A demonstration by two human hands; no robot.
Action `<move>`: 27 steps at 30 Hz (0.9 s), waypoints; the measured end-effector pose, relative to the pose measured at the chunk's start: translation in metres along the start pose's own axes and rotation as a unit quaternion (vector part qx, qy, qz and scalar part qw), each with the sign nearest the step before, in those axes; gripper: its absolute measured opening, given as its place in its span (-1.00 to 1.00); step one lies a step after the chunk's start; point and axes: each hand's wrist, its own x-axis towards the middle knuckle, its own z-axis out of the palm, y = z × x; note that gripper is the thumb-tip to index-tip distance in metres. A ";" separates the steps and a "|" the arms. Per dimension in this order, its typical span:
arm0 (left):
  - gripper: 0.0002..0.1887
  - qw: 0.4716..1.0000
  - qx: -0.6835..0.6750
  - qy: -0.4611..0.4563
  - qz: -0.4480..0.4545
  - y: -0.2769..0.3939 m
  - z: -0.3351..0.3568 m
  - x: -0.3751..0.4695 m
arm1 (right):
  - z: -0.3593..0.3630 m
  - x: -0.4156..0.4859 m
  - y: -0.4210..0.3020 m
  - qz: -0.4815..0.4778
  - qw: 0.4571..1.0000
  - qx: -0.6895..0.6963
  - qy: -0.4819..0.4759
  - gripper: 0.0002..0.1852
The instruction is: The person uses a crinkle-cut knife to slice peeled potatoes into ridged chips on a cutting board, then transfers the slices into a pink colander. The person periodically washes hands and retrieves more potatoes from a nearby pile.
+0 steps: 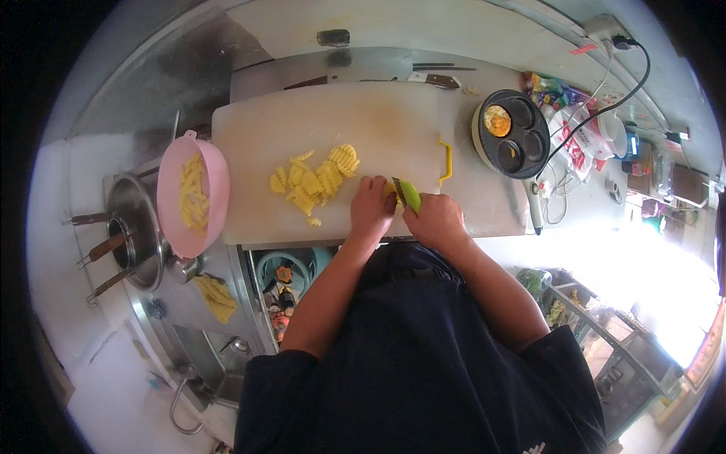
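My right hand (437, 220) grips the green handle of a crinkle cutter (409, 196). Its wavy metal blade stands against a yellow piece, apparently potato (389, 188), on the white cutting board (391, 125). The fingers of my left hand (372, 209) steady that piece from the left and partly hide it. Left of my hands lies a loose heap of ridged yellow potato slices (312, 181). A yellow handle (447, 161) sits at the board's right end.
A pink plastic basket (223, 187) holding yellow cut pieces stands left of the board. A four-cup electric pan (524, 136) with a fried egg (497, 121) sits at right, its black cord rising to a wall socket. A knife (435, 79) lies behind the board. At lower left is a sink (210, 352).
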 end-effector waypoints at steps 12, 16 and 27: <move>-0.70 0.999 0.018 -0.020 -0.029 -0.001 0.002 0.000 | 0.007 0.014 0.000 0.021 1.000 -0.007 -0.010 -0.53; -0.70 1.000 0.013 0.008 -0.003 -0.007 0.001 -0.001 | 0.003 0.017 0.018 0.040 0.999 0.018 -0.003 -0.54; -0.73 0.998 -0.041 0.030 -0.022 -0.012 0.003 -0.005 | 0.023 0.009 -0.006 0.008 1.000 0.008 0.011 -0.52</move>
